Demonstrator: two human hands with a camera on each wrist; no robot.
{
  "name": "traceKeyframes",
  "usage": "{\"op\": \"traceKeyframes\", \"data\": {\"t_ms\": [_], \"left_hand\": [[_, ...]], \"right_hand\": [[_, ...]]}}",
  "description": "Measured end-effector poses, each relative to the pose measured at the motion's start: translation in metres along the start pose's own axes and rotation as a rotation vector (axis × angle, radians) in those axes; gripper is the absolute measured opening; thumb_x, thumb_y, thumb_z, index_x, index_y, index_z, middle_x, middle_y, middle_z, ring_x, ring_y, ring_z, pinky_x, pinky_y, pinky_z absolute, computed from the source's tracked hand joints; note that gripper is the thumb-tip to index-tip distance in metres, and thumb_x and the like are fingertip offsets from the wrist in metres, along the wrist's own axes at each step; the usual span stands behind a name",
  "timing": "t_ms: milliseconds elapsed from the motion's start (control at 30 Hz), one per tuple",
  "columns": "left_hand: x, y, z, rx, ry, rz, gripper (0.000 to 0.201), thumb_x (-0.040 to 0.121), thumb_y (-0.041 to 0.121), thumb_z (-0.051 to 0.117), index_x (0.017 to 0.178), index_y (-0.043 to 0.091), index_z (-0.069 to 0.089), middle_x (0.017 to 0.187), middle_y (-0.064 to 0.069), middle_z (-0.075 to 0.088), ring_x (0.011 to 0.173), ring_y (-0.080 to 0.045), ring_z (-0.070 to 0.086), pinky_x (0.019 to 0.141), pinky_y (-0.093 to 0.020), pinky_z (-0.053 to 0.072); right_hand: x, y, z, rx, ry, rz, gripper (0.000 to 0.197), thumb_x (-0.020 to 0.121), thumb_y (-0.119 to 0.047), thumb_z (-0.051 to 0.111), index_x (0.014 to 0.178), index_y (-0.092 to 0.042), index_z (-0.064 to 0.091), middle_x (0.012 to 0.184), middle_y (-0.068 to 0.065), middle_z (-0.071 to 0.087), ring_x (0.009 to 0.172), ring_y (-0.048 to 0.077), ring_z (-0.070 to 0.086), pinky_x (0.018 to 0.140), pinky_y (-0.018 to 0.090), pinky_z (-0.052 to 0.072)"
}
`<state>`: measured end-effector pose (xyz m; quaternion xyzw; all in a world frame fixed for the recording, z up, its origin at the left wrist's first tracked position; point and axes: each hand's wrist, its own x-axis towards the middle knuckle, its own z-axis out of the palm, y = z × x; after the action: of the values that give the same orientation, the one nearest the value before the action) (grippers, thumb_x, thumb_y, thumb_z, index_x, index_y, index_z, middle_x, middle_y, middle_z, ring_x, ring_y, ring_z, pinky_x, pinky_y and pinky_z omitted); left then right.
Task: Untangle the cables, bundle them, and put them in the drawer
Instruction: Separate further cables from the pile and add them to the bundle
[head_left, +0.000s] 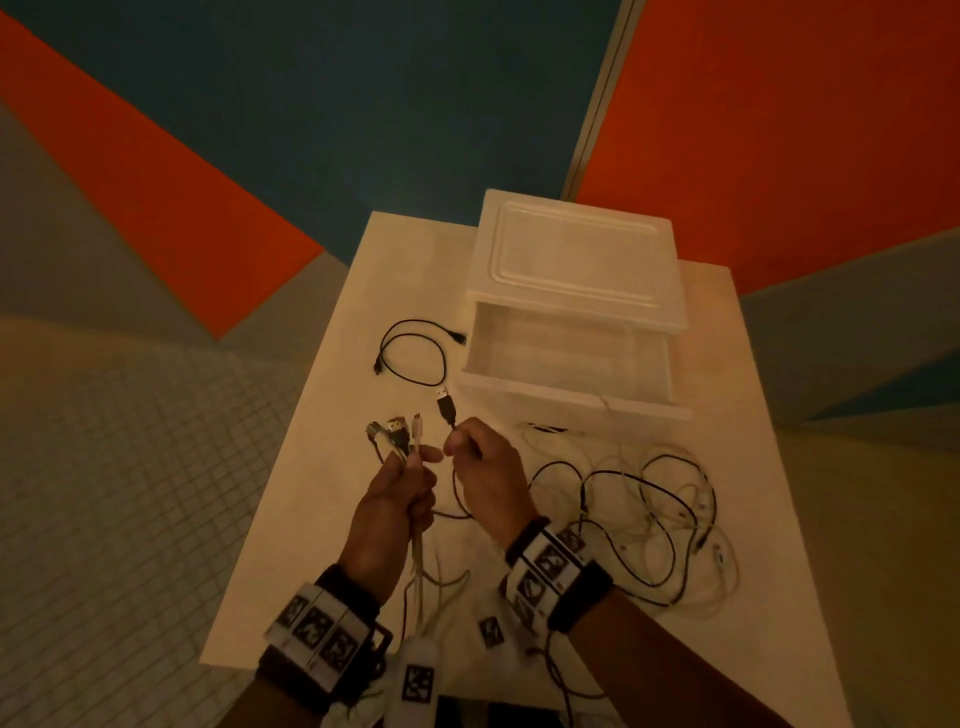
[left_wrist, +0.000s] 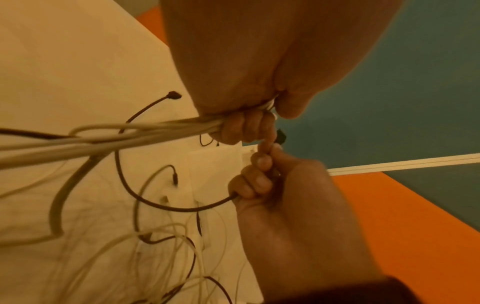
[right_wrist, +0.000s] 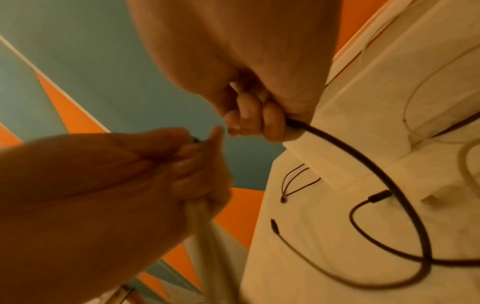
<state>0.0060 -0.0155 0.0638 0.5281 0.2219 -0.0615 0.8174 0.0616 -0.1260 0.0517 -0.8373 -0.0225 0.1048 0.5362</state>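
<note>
My left hand grips a bunch of cable ends, white and dark, with their plugs sticking up above the fist; the white strands trail down from it. My right hand pinches a black USB cable just below its plug, and that black cable runs from the fingers down to the table. A tangle of black and white cables lies on the table to the right. The open drawer of a white plastic unit stands behind the hands.
A separate short black cable lies looped on the white table left of the drawer. The drawer unit's lid is at the back. The table edges drop to a tiled floor on the left.
</note>
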Motion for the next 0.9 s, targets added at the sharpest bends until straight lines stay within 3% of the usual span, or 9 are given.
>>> {"op": "traceKeyframes", "data": {"t_ms": [133,233,367,433,533,600,767,833,900], "left_hand": [[-0.002,-0.008,0.014,0.038,0.038,0.032,0.024,0.102,0.025,0.042,0.104,0.012,0.063,0.078,-0.010,0.043,0.065,-0.017,0.036,0.061,-0.031,0.032],[-0.008,-0.011,0.020,-0.005,0.010,0.012,0.026,0.101,0.023,0.044,0.118,0.013,0.062,0.100,-0.017,0.062,0.092,-0.029,0.058,0.085,-0.043,0.045],[-0.014,-0.013,0.022,-0.008,-0.022,-0.021,0.024,0.100,0.018,0.045,0.114,0.014,0.063,0.113,-0.023,0.065,0.108,-0.034,0.060,0.098,-0.048,0.043],[-0.016,-0.013,0.021,-0.009,-0.011,-0.023,0.023,0.101,0.015,0.044,0.113,0.011,0.063,0.109,-0.023,0.066,0.105,-0.034,0.061,0.095,-0.046,0.046],[-0.018,-0.011,0.019,-0.025,0.043,0.025,0.020,0.101,0.013,0.043,0.100,0.008,0.062,0.080,-0.008,0.063,0.078,-0.021,0.058,0.070,-0.029,0.051],[-0.020,-0.012,0.020,-0.017,0.053,0.047,0.021,0.101,0.014,0.043,0.097,0.009,0.063,0.078,-0.005,0.059,0.074,-0.017,0.054,0.065,-0.025,0.049],[-0.024,-0.014,0.024,-0.042,-0.036,0.044,0.022,0.101,0.012,0.041,0.101,0.002,0.060,0.091,-0.015,0.063,0.088,-0.024,0.059,0.079,-0.033,0.049],[-0.021,-0.011,0.020,-0.066,-0.018,0.085,0.022,0.101,0.011,0.038,0.091,0.006,0.057,0.080,-0.008,0.061,0.077,-0.020,0.054,0.071,-0.031,0.045],[-0.015,-0.004,0.012,-0.153,-0.010,0.126,0.021,0.100,0.009,0.037,0.086,0.009,0.052,0.071,-0.002,0.053,0.064,-0.015,0.047,0.059,-0.025,0.042]], "right_hand": [[-0.037,-0.011,-0.008,0.042,-0.003,0.010,0.026,0.099,-0.014,0.046,0.073,-0.016,0.049,0.062,-0.006,0.050,0.056,0.002,0.043,0.052,0.012,0.032],[-0.051,-0.017,-0.010,0.034,-0.001,-0.010,0.033,0.100,-0.015,0.047,0.069,-0.027,0.048,0.059,-0.009,0.048,0.054,-0.003,0.047,0.051,0.009,0.033],[-0.056,-0.018,-0.014,-0.015,-0.006,0.004,0.039,0.099,-0.015,0.047,0.065,-0.035,0.046,0.060,-0.012,0.051,0.054,-0.003,0.051,0.049,0.008,0.033],[-0.059,-0.017,-0.018,-0.034,-0.067,-0.003,0.032,0.100,-0.018,0.045,0.070,-0.029,0.050,0.063,-0.007,0.055,0.054,0.002,0.051,0.050,0.013,0.035],[-0.069,-0.010,-0.021,-0.080,-0.177,0.004,0.026,0.100,-0.022,0.042,0.082,-0.012,0.057,0.071,0.005,0.061,0.062,0.017,0.056,0.060,0.036,0.044],[-0.074,-0.008,-0.023,-0.057,-0.167,-0.009,0.024,0.099,-0.018,0.044,0.079,-0.014,0.057,0.067,-0.001,0.057,0.059,0.012,0.050,0.058,0.032,0.041],[-0.070,-0.014,-0.020,-0.051,-0.083,-0.073,0.023,0.100,-0.020,0.044,0.082,-0.022,0.058,0.071,-0.005,0.059,0.061,0.006,0.053,0.058,0.021,0.041],[-0.073,-0.013,-0.020,-0.094,-0.134,-0.089,0.022,0.100,-0.020,0.044,0.086,-0.016,0.061,0.073,-0.005,0.063,0.065,0.008,0.057,0.061,0.026,0.044],[-0.082,-0.007,-0.027,-0.071,-0.232,-0.107,0.022,0.098,-0.015,0.046,0.080,-0.016,0.058,0.070,-0.011,0.060,0.067,0.000,0.055,0.064,0.020,0.043]]}}
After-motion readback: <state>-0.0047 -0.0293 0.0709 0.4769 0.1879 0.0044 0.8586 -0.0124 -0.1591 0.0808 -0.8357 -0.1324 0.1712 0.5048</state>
